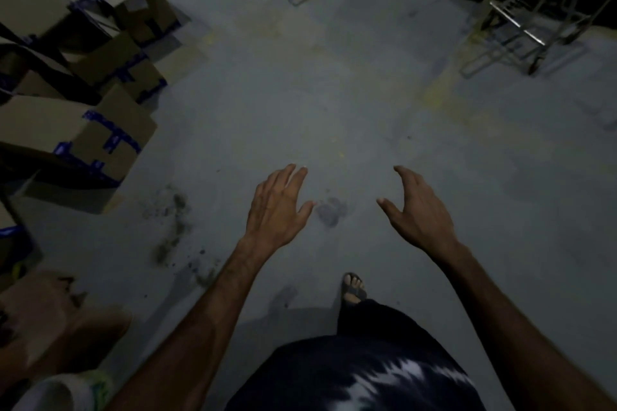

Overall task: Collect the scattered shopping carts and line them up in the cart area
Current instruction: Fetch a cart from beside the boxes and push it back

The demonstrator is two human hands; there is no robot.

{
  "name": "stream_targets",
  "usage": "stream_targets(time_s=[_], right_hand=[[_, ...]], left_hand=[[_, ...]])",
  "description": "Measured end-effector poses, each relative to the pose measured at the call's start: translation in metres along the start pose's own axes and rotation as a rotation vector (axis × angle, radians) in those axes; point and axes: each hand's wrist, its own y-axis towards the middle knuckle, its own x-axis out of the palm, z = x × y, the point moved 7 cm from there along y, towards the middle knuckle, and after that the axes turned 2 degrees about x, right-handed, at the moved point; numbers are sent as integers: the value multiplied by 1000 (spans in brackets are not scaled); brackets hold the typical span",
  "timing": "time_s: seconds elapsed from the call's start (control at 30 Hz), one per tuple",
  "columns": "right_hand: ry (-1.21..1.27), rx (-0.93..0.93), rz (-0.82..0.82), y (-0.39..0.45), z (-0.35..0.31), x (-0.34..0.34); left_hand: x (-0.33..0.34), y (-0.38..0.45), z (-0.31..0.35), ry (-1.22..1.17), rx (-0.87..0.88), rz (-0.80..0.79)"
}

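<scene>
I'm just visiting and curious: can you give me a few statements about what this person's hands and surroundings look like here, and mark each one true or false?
1. Both hands are empty. True: the left hand and right hand hold nothing.
2. The right hand grips a cart handle. False: the metal cart stands apart, at upper right.
3. Cardboard boxes are stacked on the person's left. True.
4. The person is barefoot. False: the visible foot wears a sandal.
5. The floor is carpeted in red. False: it looks grey and bare.
</scene>
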Motion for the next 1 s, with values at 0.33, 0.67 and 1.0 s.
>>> stream_targets(time_s=[0.33,0.67,1.0], right_hand=[[-37,-86,-25,226,-19,-59],[-94,-29,-40,476,-17,-87],[-19,51,89,710,-23,-170]], left_hand=[[-25,210,-27,-82,-103,118],[4,469,-78,-130,-78,88],[-29,751,-85,-55,63,73]])
